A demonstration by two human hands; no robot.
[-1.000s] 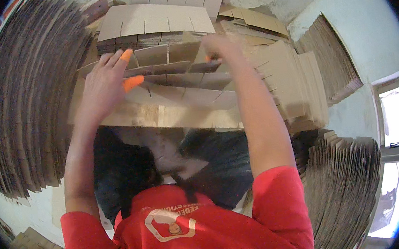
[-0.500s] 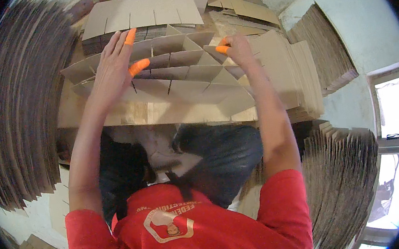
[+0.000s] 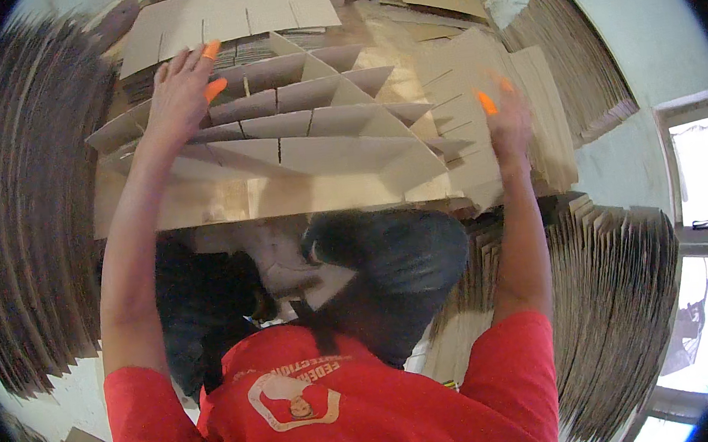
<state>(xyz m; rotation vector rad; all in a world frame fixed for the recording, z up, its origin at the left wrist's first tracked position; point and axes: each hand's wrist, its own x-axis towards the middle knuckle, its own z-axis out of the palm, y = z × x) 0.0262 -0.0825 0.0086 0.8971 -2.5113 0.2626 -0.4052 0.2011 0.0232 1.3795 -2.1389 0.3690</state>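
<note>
On the low wooden table stands a cardboard divider grid (image 3: 295,148): several long upright strips, crossed near their right ends by one slanting cardboard strip (image 3: 340,89). My left hand (image 3: 177,100) is over the left part of the grid, its fingers stretched and its thumb apart; whether it touches the strips is hard to tell. Orange covers wrap its thumb and one finger. My right hand (image 3: 508,123), slightly blurred, is at the stack of slotted cardboard sheets (image 3: 453,81) right of the grid. Its orange-tipped fingers are apart, with nothing visible between them.
Behind the grid lies another pile of slotted cardboard sheets (image 3: 220,17). Tall cardboard stacks rise at the left (image 3: 32,194) and the lower right (image 3: 613,306). More cardboard (image 3: 566,61) leans on the right wall. The table's front edge (image 3: 284,215) lies above my knees.
My right hand has let go of the slanting cross strip and moved right to the sheet stack. My left hand has shifted slightly left. The cross strip now sits across the long strips.
</note>
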